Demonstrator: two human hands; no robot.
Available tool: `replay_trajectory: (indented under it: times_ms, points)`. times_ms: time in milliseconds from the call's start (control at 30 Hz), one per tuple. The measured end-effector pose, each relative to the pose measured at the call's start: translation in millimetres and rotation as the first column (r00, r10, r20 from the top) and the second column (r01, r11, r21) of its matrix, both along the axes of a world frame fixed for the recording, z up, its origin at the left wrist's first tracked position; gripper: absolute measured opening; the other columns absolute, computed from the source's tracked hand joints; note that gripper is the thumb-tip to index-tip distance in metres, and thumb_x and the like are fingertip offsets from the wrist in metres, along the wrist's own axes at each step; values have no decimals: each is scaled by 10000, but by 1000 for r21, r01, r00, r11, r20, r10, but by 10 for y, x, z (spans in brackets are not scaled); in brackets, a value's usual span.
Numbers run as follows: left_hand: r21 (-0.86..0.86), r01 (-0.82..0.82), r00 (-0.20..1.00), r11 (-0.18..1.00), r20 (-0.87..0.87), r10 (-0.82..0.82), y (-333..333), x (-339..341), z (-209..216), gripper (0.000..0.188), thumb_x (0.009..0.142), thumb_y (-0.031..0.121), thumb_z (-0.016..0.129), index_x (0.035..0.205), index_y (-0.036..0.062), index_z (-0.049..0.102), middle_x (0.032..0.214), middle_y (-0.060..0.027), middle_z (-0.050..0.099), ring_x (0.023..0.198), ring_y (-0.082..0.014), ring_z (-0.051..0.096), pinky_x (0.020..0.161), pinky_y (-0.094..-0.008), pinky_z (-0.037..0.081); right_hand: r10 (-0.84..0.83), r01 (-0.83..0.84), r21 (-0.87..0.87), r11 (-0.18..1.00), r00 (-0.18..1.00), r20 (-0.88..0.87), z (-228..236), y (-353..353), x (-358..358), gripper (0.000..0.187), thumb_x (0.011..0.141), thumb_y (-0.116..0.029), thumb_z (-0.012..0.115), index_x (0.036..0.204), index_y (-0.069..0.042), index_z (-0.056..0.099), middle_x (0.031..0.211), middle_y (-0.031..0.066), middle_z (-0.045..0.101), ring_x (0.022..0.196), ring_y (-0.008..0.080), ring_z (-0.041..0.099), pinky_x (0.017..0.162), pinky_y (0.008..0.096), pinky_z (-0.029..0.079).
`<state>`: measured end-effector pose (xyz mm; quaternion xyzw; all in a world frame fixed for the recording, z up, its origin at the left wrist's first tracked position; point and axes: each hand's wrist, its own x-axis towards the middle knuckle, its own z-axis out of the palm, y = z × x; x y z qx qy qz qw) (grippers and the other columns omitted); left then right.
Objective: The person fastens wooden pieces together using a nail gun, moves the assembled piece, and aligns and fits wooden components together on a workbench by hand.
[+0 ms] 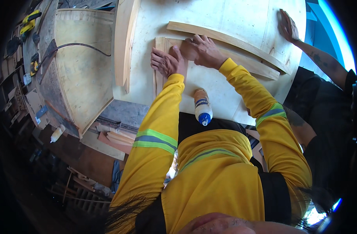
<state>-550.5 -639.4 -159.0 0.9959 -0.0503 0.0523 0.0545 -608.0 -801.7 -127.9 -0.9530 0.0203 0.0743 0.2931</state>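
Observation:
Two flat wooden strips meet at a corner on the pale plywood tabletop. One upright strip runs toward me, and a crosswise strip extends right. My left hand is closed around the upright strip near the corner, thumb raised. Beside it, my right hand grips the crosswise strip near its left end with bent fingers. My palms and fingers partly hide the joint. A longer wooden strip lies just beyond my right hand. Nearer to me lies a glue bottle with a blue cap pointing toward me.
Long boards lie at the tabletop's left. Further left stands a plywood panel with a dark cable across it. A yellow power tool sits far left. At right, another person's hand rests on the tabletop.

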Motion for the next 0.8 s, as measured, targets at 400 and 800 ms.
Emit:
replay_trajectory:
  times_ms: [400,800]
  points:
    - [-28,-23,999,999,-22,23,-36,-30,115,892,901,635,492,1402,-93,378,1297,-230,501,1181,-367,475,994,-479,342,-54,44,158,986,997,59,-73,11,-11,739,712,-239,786,1378,-41,532,1297,175,519,1181,382,506,1020,446,460]
    - [46,-217,971,975,-89,220,-228,44,199,1022,749,831,539,1287,-35,461,1184,-167,520,1077,-316,486,977,-467,335,-65,61,146,987,997,27,-63,72,34,700,744,-336,812,1327,-25,583,1298,172,557,1162,388,537,1030,442,458]
